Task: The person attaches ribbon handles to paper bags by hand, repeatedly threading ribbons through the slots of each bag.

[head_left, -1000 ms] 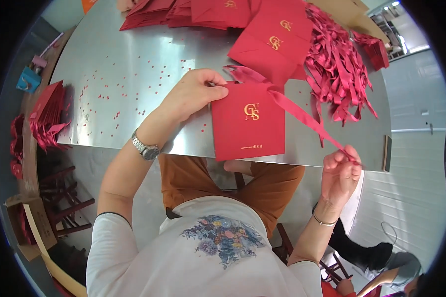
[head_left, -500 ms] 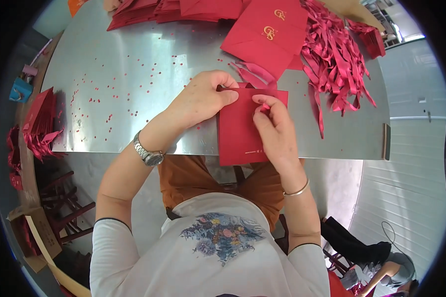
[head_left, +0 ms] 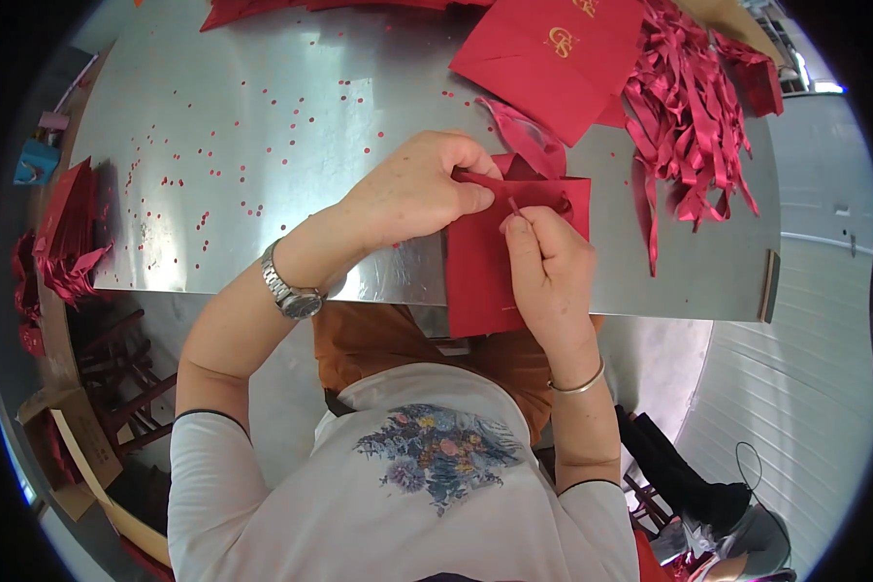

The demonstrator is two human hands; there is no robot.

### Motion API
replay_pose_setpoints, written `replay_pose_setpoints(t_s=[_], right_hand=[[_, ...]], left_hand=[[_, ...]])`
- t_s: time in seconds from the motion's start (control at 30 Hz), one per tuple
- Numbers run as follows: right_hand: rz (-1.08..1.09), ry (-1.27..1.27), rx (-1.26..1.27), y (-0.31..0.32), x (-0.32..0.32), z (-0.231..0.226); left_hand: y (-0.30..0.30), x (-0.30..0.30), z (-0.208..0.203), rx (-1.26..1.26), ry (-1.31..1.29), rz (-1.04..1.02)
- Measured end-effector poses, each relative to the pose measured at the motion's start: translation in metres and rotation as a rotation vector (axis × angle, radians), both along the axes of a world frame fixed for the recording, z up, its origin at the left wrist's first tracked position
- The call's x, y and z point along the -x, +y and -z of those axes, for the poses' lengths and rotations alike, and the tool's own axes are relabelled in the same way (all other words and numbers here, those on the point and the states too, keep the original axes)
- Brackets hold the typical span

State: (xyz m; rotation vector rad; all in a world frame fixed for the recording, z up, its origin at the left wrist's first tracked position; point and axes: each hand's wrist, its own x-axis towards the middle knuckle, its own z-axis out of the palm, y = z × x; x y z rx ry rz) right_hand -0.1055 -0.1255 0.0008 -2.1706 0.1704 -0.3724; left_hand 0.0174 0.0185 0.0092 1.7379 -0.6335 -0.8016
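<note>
A red paper bag [head_left: 477,291] lies at the table's near edge, its lower end jutting out over my lap. My left hand [head_left: 419,189] is closed on the bag's top edge, thumb in front and fingers behind. Between the thumb and forefinger of my right hand [head_left: 555,272] is pinched the thin end of a ribbon, held against the front of the bag. A bit of ribbon shows at a hole near the bag's upper right corner. Behind the bag top, a loose pink-red ribbon [head_left: 532,145] stretches away over the table.
More red paper bags [head_left: 543,73] with gold marks lie at the far side. A heap of ribbons [head_left: 694,126] sits at the right. Red paper dots litter the metal table [head_left: 291,233]. Finished-looking bags [head_left: 66,228] stand at the left, and an open cardboard box [head_left: 82,446] is below.
My right hand has shifted down and left, pulling the ribbon end away from the right hole across the bag's front. My left hand keeps its hold; the view has shifted slightly.
</note>
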Motion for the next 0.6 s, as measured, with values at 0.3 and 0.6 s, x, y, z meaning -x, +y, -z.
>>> replay_pose_setpoints(t_s=[0.3,0.6], right_hand=[[0.078,-0.064,0.267,0.010,-0.010,0.006],[0.074,-0.125,0.355,0.012,-0.012,0.005]], left_hand=[[0.004,0.002,0.004,0.059,-0.061,-0.001],[0.006,0.008,0.004,0.064,-0.096,-0.037]])
